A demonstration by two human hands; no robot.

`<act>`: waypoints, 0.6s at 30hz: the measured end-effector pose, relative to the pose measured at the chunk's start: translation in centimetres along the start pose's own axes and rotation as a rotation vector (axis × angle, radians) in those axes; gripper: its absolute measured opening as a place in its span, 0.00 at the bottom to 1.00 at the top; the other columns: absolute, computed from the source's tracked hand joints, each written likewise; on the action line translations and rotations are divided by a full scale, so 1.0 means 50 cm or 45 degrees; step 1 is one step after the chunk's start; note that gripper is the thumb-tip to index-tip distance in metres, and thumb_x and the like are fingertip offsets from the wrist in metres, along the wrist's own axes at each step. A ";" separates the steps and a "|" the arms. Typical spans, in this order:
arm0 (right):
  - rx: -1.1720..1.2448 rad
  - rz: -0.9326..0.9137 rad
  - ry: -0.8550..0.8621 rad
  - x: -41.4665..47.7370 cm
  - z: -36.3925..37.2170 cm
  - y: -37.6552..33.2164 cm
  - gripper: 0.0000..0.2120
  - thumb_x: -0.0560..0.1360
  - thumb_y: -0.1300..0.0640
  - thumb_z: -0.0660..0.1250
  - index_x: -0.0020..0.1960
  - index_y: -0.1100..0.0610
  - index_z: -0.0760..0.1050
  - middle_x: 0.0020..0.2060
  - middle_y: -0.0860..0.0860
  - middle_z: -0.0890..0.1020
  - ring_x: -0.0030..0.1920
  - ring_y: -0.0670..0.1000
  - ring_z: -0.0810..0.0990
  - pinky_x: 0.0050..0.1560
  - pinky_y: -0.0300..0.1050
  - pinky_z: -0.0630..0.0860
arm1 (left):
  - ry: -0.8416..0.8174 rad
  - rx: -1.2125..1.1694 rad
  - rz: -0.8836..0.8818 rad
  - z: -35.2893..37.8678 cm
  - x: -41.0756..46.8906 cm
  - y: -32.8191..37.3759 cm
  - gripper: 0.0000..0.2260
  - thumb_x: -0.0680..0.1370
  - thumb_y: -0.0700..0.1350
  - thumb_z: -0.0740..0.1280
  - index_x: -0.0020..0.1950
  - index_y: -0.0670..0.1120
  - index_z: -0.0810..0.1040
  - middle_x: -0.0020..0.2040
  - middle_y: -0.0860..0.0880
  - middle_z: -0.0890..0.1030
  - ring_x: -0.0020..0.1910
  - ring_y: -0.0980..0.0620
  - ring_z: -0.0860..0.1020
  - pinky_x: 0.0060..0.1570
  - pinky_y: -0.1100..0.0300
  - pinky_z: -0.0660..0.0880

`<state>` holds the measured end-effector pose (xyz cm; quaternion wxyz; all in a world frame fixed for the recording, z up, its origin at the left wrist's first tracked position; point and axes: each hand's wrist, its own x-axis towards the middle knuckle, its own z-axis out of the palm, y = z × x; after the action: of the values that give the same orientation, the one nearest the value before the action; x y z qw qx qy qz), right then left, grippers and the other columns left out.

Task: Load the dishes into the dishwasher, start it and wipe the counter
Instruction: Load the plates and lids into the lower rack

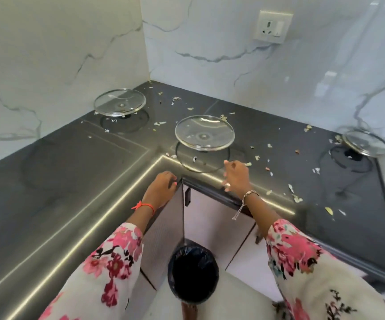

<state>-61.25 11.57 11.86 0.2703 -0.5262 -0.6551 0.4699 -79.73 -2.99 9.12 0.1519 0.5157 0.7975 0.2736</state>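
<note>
On the dark grey corner counter (83,162) lie three glass lids, knob down: one at the back left (120,102), one in the middle (204,132), one at the far right (365,143). Small pale food scraps (296,197) are scattered over the counter's right half. My left hand (161,185) rests cupped against the counter's inner corner edge, holding nothing. My right hand (236,175) lies on the counter just in front of the middle lid, fingers loosely bent, with a scrap by the fingertips. No dishwasher is in view.
A round bin with a black liner (192,273) stands on the floor below the corner, between my arms. Pale cabinet doors (210,215) run under the counter. Marble walls close off the back and left, with a wall socket (273,25) above.
</note>
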 end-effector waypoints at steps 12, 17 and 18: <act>0.875 0.618 0.043 0.262 0.046 -0.067 0.15 0.74 0.59 0.69 0.54 0.62 0.65 0.41 0.61 0.78 0.37 0.60 0.80 0.41 0.62 0.78 | 0.079 0.127 0.011 0.028 0.184 -0.091 0.22 0.75 0.48 0.66 0.67 0.42 0.69 0.71 0.45 0.67 0.72 0.46 0.63 0.73 0.52 0.58; 1.079 0.763 -0.055 0.298 0.071 -0.060 0.14 0.71 0.68 0.67 0.56 0.66 0.70 0.48 0.65 0.79 0.40 0.65 0.82 0.30 0.57 0.79 | 0.136 0.154 0.018 0.035 0.184 -0.098 0.25 0.73 0.58 0.59 0.67 0.46 0.69 0.73 0.49 0.64 0.73 0.49 0.61 0.72 0.55 0.56; 1.082 0.771 -0.062 0.302 0.073 -0.059 0.09 0.72 0.70 0.65 0.52 0.66 0.71 0.50 0.65 0.79 0.37 0.64 0.82 0.27 0.55 0.78 | 0.138 0.150 0.022 0.035 0.184 -0.097 0.26 0.73 0.58 0.58 0.68 0.47 0.68 0.73 0.50 0.63 0.73 0.50 0.60 0.72 0.55 0.56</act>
<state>-70.17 24.58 10.87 0.2968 -0.5249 -0.2313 0.7634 -86.28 4.30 5.19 0.0757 0.5151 0.8149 0.2549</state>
